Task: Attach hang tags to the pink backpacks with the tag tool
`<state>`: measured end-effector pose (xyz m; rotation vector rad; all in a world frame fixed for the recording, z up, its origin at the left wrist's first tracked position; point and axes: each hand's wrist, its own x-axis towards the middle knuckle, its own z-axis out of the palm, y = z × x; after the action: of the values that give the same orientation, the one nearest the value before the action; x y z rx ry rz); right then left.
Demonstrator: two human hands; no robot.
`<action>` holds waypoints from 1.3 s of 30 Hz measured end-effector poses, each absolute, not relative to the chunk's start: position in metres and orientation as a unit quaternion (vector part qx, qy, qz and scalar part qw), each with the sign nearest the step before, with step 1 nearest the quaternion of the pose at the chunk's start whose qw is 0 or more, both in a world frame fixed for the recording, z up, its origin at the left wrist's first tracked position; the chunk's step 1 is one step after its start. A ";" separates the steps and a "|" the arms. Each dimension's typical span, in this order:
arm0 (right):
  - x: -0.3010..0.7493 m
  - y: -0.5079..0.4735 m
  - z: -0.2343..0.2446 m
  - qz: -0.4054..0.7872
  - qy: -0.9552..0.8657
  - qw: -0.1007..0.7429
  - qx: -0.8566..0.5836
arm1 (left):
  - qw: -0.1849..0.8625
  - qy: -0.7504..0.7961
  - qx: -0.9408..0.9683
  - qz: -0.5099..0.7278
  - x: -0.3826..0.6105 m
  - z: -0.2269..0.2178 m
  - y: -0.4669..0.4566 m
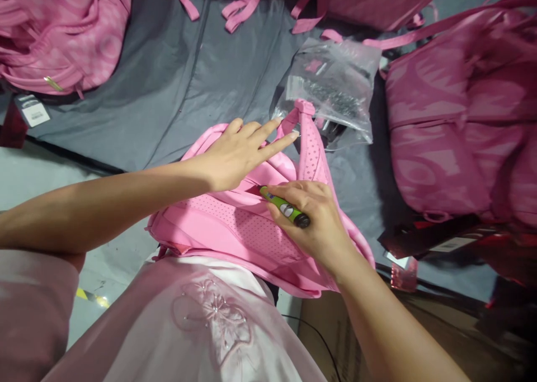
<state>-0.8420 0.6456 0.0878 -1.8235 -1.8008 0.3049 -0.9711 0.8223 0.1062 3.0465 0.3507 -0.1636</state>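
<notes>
A light pink backpack point(197, 225) lies at the table's near edge against my body, its dotted mesh panel facing up. Across its upper part rests my left hand point(239, 152), palm down with the fingers spread. My right hand point(314, 214) is closed around a green marker pen point(287, 207) with a black end. The pen's tip points left, at the pink fabric just below my left hand; whether it touches cannot be made out. A dotted shoulder strap point(310, 147) stands up beyond my right hand.
On the grey cloth-covered table point(168, 91), a clear plastic bag point(335, 85) with small dark parts lies behind the strap. Pink backpacks stand at the left point(67, 35) and right point(453, 125), with more along the back. A white tag point(36, 113) hangs at the left edge.
</notes>
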 end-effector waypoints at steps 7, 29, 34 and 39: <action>-0.844 0.648 0.087 0.119 -0.658 0.284 -0.687 | -0.002 0.118 0.991 -0.061 -0.971 0.105 0.822; -0.882 0.659 0.078 0.046 -0.653 0.344 -0.673 | 0.022 0.206 0.973 -0.102 -1.003 0.115 0.827; -0.896 0.672 0.058 0.062 -0.620 0.401 -0.672 | -0.006 0.224 0.966 -0.129 -0.998 0.117 0.821; -0.897 0.671 0.055 0.069 -0.610 0.410 -0.674 | -0.045 0.207 0.969 -0.130 -0.997 0.120 0.823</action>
<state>-0.8967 0.6712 0.0547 -1.6977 -1.5362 0.1735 -0.9975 0.8230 0.1204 3.1342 0.6694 -0.4210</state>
